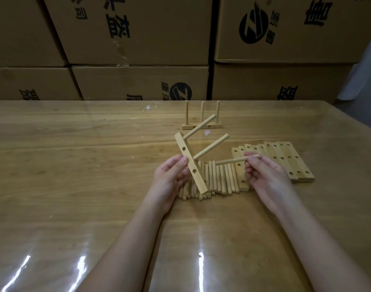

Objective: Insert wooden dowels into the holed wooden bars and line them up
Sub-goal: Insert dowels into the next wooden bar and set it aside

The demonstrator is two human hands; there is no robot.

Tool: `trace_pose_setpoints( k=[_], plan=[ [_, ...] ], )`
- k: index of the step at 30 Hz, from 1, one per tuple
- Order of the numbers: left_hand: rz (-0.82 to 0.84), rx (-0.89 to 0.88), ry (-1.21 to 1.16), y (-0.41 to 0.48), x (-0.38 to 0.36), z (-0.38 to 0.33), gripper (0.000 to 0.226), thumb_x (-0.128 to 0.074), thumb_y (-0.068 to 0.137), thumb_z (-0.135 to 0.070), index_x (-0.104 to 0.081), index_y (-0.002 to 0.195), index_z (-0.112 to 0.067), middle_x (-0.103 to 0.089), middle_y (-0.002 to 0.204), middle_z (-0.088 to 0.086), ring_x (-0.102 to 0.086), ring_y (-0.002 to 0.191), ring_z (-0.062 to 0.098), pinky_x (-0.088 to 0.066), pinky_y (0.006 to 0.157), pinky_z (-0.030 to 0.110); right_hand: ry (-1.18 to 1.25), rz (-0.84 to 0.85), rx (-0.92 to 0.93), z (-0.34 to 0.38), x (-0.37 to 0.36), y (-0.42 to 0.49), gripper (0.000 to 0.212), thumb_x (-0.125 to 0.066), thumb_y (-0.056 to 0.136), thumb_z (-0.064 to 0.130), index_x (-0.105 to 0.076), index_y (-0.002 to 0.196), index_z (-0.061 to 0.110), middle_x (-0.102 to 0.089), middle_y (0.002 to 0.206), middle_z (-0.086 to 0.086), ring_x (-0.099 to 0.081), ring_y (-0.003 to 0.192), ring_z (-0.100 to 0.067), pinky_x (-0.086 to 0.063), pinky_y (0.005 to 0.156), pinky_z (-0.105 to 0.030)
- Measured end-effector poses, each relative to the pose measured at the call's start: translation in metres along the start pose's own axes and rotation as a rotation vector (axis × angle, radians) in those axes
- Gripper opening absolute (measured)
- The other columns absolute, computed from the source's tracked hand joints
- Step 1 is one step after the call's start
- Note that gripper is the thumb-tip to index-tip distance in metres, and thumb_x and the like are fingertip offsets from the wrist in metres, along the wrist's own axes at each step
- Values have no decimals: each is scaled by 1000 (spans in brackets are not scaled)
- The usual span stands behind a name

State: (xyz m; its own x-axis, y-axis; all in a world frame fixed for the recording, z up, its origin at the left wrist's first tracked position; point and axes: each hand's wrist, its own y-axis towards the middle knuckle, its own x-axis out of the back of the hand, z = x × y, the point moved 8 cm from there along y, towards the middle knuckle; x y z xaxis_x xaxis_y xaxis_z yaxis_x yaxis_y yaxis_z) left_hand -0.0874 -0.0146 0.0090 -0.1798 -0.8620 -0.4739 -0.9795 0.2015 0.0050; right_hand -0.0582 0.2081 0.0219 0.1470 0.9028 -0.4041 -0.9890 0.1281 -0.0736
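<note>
Cardboard boxes [138, 30]: brown, stacked in two tiers across 12 o'clock behind the table, printed with black characters and a round logo. All are closed and taped, so their contents cannot be seen.

Table [64, 165]: wood-grain top under a glossy clear sheet, filling the view from 9 to 3 o'clock. Small white scraps [148, 107] lie near its far edge.

Row of holed bars [285, 157]: pale flat wooden bars at 3 o'clock of the hands, lying side by side with long edges touching. Each shows a line of round holes.

Loose dowels [220, 178]: short pale round rods in a packed row on the table between the two hands, just beside the row of bars on its 9 o'clock side.

Left hand [170, 178]: at 9 o'clock of the dowels, thumb and fingers clamped on the held bar's mid-length.

Right hand [264, 175]: at 3 o'clock, thumb and forefinger pinched together on the held dowel, other fingers curled below it.

Held bar [187, 158]: pale wooden bar, raised and tilted, top end toward 11 o'clock and lower end toward 5 o'clock over the loose dowels. Two holes are open. Two inserted dowels, upper [199, 127] and lower [212, 146], jut toward 2 o'clock.

Finished bar [214, 125]: flat on the table at 12 o'clock of the held bar, with three dowels standing upright in it.

Held dowel [233, 160]: nearly level, its free end toward 9 o'clock, near the held bar but apart from it.
</note>
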Motion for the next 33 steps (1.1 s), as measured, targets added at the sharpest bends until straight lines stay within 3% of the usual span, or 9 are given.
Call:
trace_pose_setpoints(
  k=[7,13,21,25,29,33],
  plan=[
    [22,-21,16,1,-1,-1,28,-66,77,-22,-64,102,-12,-75,89,2,-70,75,9,-55,74,23,94,109,33,0,-14,-2,17,-64,76,21,-75,88,15,-65,75,2,-61,72,-7,-53,70,-19],
    [26,-38,-4,2,-1,-2,37,-67,79,-23,-59,113,-12,-72,106,9,-72,84,21,-56,77,28,-18,127,61,-1,-21,-6,17,-63,77,26,-74,88,18,-67,77,-1,-63,75,-11,-53,70,-21],
    [-18,-51,-21,5,3,0,35,-68,75,-18,-53,106,-13,-70,91,-1,-71,73,18,-57,83,34,-93,42,96,3,-16,-5,23,-61,78,28,-69,94,14,-67,77,-1,-61,72,-10,-51,68,-22],
    [-31,-41,-23,5,4,1,50,-68,76,-18,-48,120,-7,-70,98,4,-71,75,19,-57,83,33,-106,9,106,4,-12,-5,23,-61,79,29,-68,95,14,-67,76,0,-60,70,-9,-50,67,-22],
    [-13,-43,-13,5,2,1,40,-67,76,-16,-54,113,-10,-71,92,0,-71,73,16,-57,80,29,-234,-7,142,6,-10,-3,19,-56,88,25,-68,98,14,-69,77,1,-60,71,-9,-48,73,-28],
    [-9,-41,-3,4,1,1,37,-68,74,-18,-61,110,-12,-66,101,8,-70,76,16,-57,80,29,-272,-8,154,7,-10,-3,20,-58,85,29,-68,97,17,-69,78,2,-60,72,-10,-48,73,-28]
  ],
)
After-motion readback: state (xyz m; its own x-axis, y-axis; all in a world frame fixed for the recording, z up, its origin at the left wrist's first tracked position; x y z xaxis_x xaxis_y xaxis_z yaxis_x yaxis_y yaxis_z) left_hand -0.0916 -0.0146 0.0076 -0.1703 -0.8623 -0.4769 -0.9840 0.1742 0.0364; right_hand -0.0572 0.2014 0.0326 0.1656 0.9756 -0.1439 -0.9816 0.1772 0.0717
